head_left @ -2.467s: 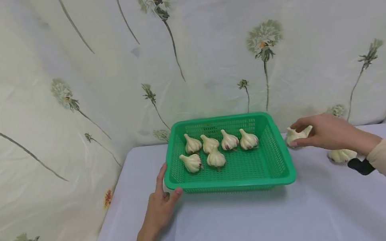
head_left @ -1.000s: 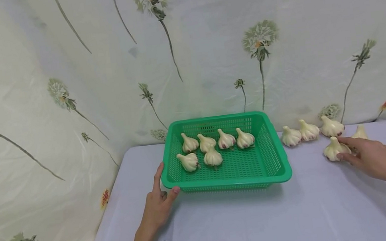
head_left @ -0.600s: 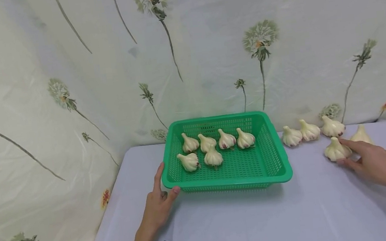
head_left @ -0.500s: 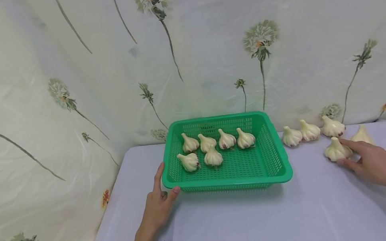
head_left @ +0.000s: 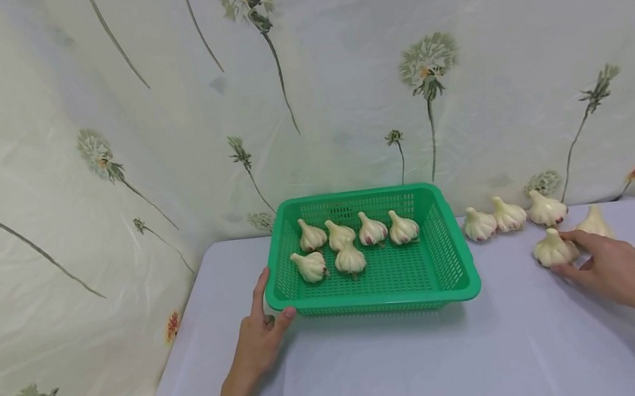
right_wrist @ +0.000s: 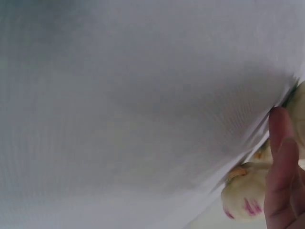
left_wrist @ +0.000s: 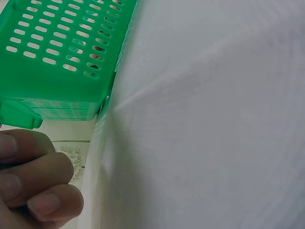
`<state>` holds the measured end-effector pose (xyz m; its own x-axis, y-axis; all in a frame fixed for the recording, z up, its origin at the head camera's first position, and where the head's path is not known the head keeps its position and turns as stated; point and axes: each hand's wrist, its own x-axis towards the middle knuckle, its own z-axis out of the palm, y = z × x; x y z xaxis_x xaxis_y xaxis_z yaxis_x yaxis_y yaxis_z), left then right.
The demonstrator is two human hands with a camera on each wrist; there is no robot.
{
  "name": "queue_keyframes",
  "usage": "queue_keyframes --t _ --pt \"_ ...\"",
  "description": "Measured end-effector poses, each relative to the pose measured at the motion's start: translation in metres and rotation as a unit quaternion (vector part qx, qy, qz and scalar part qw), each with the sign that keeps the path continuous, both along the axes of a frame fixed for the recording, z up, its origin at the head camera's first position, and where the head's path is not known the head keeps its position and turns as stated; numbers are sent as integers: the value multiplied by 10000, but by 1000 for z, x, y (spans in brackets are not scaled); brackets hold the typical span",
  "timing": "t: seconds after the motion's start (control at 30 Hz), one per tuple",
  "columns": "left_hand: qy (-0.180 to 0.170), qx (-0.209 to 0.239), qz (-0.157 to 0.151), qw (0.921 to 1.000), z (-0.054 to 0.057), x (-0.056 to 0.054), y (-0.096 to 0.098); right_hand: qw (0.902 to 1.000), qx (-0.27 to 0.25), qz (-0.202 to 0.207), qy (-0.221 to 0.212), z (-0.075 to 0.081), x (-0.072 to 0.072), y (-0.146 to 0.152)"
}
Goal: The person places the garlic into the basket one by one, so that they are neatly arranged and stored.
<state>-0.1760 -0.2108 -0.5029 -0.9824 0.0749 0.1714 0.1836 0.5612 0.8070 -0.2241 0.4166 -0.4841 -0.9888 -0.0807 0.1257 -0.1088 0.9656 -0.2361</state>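
Note:
My left hand (head_left: 258, 341) holds the front left corner of a green plastic basket (head_left: 366, 301). Its index finger lies along the left side and its thumb is on the front rim. Curled fingers (left_wrist: 45, 169) show below the basket wall (left_wrist: 52, 78) in the left wrist view. At the right of the table, my right hand (head_left: 620, 266) pinches a garlic bulb (head_left: 554, 249) between thumb and fingers, its stem pointing up. The right wrist view shows fingers (right_wrist: 281, 157) against this bulb (right_wrist: 299, 114); much of the hand is cut off there.
Several garlic bulbs (head_left: 351, 260) lie inside the basket, toward its left and back. Along the back right edge stand three more bulbs (head_left: 510, 214), and another bulb (head_left: 596, 221) is behind my right hand. A flower-printed curtain (head_left: 340, 89) closes off the table's back and left.
My right hand has left a bulb beside the basket and moved right to the nearer bulb. Over the last half second that bulb has shifted slightly toward me. The left hand and basket stay put.

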Motion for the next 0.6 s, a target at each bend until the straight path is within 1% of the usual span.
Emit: queue_keyframes --t 0.3,0.47,0.6 --pt "-12 8 -11 10000 2 0 -1 9993 46 78 356 -5 2 -1" --pt "29 14 -14 10000 -1 -1 -1 9998 -6 109 186 -7 0 -1" --pt "59 54 -34 10000 -2 -1 -1 9998 24 177 53 -5 1 -3"
